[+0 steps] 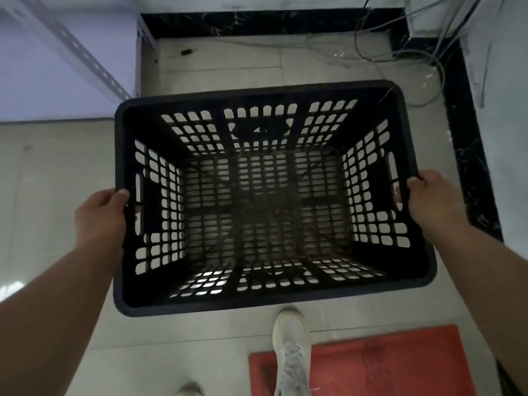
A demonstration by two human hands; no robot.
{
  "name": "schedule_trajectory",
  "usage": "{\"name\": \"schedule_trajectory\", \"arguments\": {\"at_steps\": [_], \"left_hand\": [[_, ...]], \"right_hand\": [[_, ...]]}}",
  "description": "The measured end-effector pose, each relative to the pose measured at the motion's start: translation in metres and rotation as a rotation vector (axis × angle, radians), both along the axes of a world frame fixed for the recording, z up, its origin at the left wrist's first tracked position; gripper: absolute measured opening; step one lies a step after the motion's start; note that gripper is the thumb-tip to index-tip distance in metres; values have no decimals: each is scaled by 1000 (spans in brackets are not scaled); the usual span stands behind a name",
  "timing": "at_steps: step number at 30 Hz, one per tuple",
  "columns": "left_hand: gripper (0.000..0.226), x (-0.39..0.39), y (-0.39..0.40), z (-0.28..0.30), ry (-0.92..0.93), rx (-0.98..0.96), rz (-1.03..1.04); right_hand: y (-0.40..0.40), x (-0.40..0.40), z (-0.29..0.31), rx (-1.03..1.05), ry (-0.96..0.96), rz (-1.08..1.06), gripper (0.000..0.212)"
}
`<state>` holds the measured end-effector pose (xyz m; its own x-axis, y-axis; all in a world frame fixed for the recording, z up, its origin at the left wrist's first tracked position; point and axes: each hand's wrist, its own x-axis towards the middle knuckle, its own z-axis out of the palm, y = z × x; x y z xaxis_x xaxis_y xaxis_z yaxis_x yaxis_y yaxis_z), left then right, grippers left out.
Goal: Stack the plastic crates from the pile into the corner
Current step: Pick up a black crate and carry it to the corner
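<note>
A black perforated plastic crate fills the middle of the head view, open side up and empty, carried above the tiled floor. My left hand grips its left rim beside the slot handle. My right hand grips the right rim at the other slot handle. The corner of the room lies ahead, edged by a black marble skirting; no crate stands there in view.
Loose cables trail over the floor in the corner at top right. A perforated metal shelf post slants at the left. A red flat plastic piece lies at the bottom right, beside my white shoe.
</note>
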<state>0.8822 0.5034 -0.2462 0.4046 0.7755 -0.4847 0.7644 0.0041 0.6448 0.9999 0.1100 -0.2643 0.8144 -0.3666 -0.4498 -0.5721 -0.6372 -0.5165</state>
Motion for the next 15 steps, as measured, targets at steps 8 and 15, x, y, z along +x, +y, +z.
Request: {"name": "schedule_trajectory", "arguments": {"at_steps": [8, 15], "left_hand": [[38, -11, -6, -8, 126, 80, -113], [35, -15, -10, -15, 88, 63, 54]], "right_hand": [[1, -10, -6, -113, 10, 27, 37], [-1, -16, -17, -149, -18, 0, 40]]}}
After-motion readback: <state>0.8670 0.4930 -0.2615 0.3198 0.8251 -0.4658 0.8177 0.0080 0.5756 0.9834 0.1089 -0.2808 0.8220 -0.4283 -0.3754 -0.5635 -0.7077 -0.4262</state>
